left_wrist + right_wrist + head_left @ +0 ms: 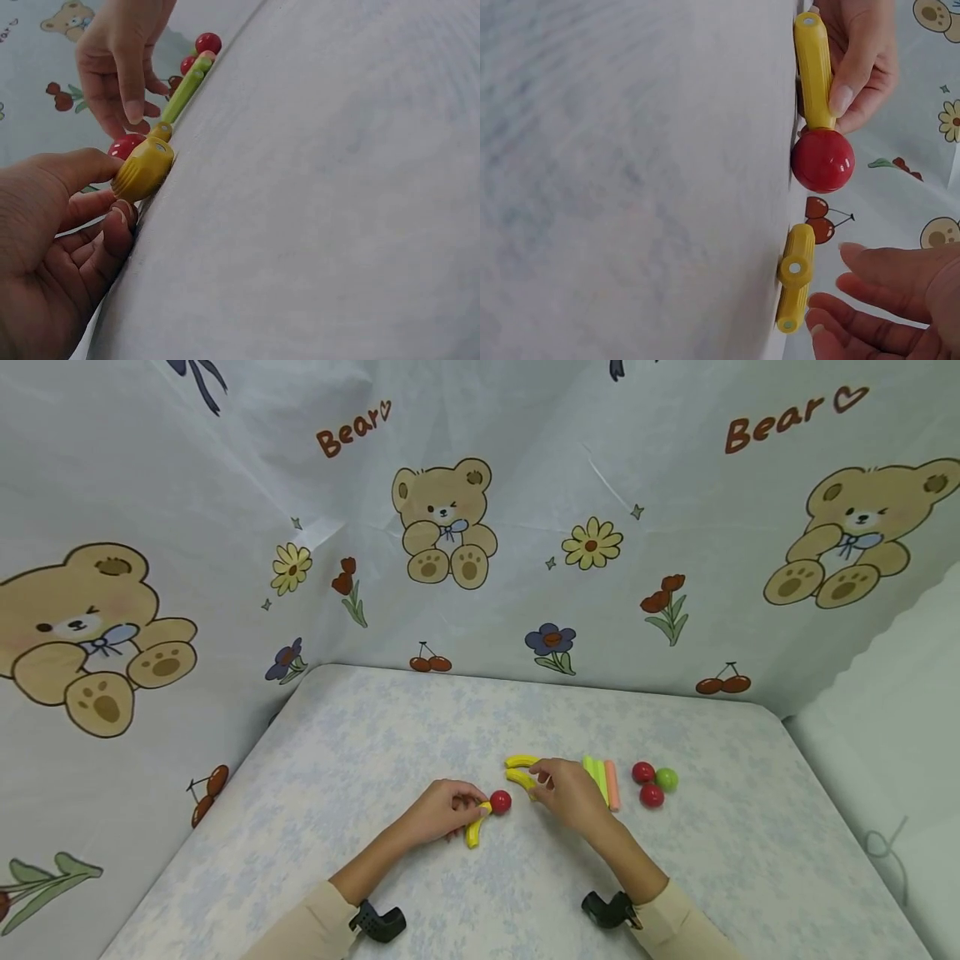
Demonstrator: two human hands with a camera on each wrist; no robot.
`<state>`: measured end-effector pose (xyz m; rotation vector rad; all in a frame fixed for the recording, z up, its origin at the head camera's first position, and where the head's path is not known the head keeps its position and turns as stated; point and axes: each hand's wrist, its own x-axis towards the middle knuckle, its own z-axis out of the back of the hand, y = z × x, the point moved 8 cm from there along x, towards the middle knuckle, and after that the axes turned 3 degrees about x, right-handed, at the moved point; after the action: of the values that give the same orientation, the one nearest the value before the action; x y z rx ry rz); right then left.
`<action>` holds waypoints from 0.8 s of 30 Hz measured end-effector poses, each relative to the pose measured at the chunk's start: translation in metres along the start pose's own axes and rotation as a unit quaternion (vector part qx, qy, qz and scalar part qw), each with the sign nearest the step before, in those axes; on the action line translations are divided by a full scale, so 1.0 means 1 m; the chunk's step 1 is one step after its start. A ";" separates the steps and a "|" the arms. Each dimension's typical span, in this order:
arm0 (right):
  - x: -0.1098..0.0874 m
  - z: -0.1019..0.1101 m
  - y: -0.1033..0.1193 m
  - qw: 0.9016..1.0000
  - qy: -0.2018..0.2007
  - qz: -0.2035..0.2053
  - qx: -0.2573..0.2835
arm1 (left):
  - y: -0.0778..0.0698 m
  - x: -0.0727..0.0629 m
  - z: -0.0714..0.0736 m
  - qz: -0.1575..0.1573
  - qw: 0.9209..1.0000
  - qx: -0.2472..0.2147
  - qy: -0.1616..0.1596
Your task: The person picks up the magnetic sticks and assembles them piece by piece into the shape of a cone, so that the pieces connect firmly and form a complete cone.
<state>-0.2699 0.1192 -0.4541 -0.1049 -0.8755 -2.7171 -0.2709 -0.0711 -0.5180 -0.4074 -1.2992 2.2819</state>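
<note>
My left hand point(442, 812) pinches a curved yellow stick point(473, 835) between thumb and fingers, low over the table. In the right wrist view, one end of this stick point(814, 67) meets a glossy red ball point(823, 160). Small pale metallic discs show on the ends of the yellow sticks. My right hand point(572, 793) hovers beside two more curved yellow sticks, an upper one point(521, 761) and a lower one point(519, 777). Its fingers are loosely bent, with a gap between them and the sticks in the right wrist view.
Right of my right hand lie light green sticks point(594, 768) and an orange stick point(612, 785), side by side. Farther right, two red balls point(652, 795) and a green ball point(667, 779) sit in a cluster. A bear-print curtain point(510, 627) hangs behind the pale patterned table point(390, 718).
</note>
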 end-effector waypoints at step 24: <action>0.006 -0.016 -0.005 0.999 0.020 -0.011 -0.044 | 0.006 0.001 -0.002 -0.001 1.000 0.002 -0.008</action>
<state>-0.2768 0.1127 -0.4692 -0.0576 -0.7502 -2.7690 -0.2725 -0.0713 -0.5240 -0.3858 -1.3014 2.2899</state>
